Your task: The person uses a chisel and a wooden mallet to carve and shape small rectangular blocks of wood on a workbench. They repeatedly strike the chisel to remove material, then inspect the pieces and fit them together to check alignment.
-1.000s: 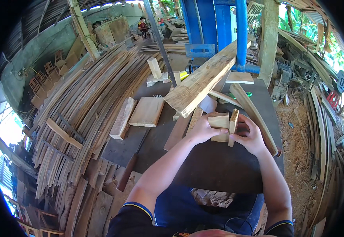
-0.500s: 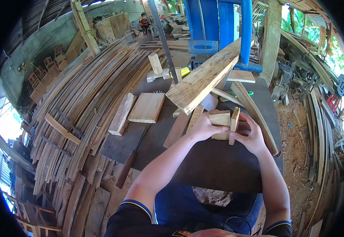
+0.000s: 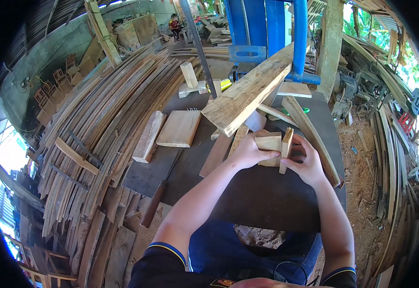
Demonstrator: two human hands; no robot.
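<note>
1. Well, both hands are a little right of the middle of the frame, over the dark tabletop point(image 3: 248, 204).
2. The left hand point(image 3: 249, 152) is gripping a pale wood block point(image 3: 269, 143), with its thumb pressed along the near side.
3. The right hand point(image 3: 309, 161) is pinching a thin piece of wood point(image 3: 287, 150) that stands up on its edge. The thin piece is just beside the block's right end, but I cannot tell if the two touch.
4. A long wood strip point(image 3: 311, 139) lies slanted just right of the right hand, and a bit of something green point(image 3: 306, 110) peeks out near its top end.
5. Above the hands, a big thick board point(image 3: 248, 93) slants up toward a blue pole point(image 3: 300, 41) at the top of the frame.
6. Left of the middle, a flat, squarish board point(image 3: 178, 129) lies near a narrow block point(image 3: 149, 137).
7. Below those two, a brown handle point(image 3: 153, 205) sticks out past the tabletop's edge.
8. A big pile of long planks point(image 3: 108, 125) fills the left of the frame.
9. Small chairs point(image 3: 58, 81) are at the upper left, and sawdust point(image 3: 361, 192) covers the floor at the right.
</note>
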